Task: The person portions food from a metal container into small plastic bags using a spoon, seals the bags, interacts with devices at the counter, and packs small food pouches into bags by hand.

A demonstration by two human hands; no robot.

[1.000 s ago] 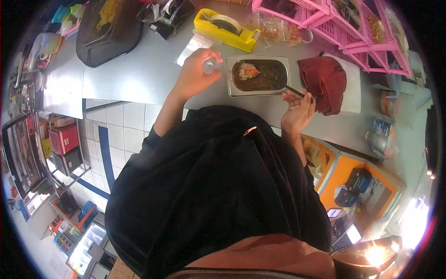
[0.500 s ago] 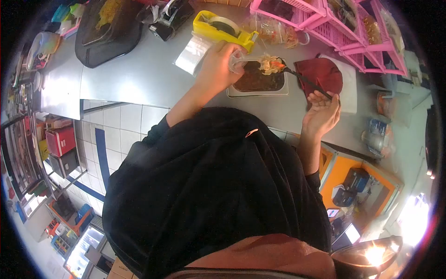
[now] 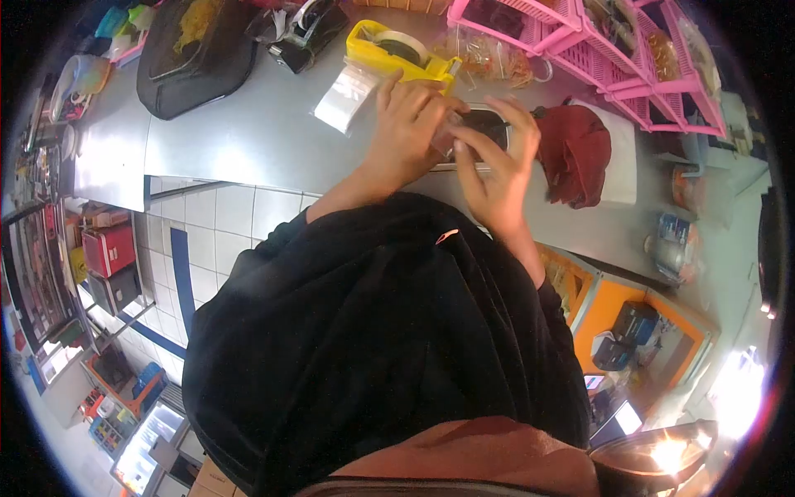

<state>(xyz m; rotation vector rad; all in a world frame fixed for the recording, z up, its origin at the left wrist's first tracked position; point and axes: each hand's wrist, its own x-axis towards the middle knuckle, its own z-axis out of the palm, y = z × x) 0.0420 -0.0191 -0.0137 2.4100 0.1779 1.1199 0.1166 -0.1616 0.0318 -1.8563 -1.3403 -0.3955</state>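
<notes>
Clear bag (image 3: 445, 142), seemingly between both hands (image 3: 406, 128) (image 3: 501, 166)

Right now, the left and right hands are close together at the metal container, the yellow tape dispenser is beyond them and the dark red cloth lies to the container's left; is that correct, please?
Not quite: the head view shows the dark red cloth to the right of the metal container. The left hand, right hand and yellow tape dispenser are as you say.
</notes>
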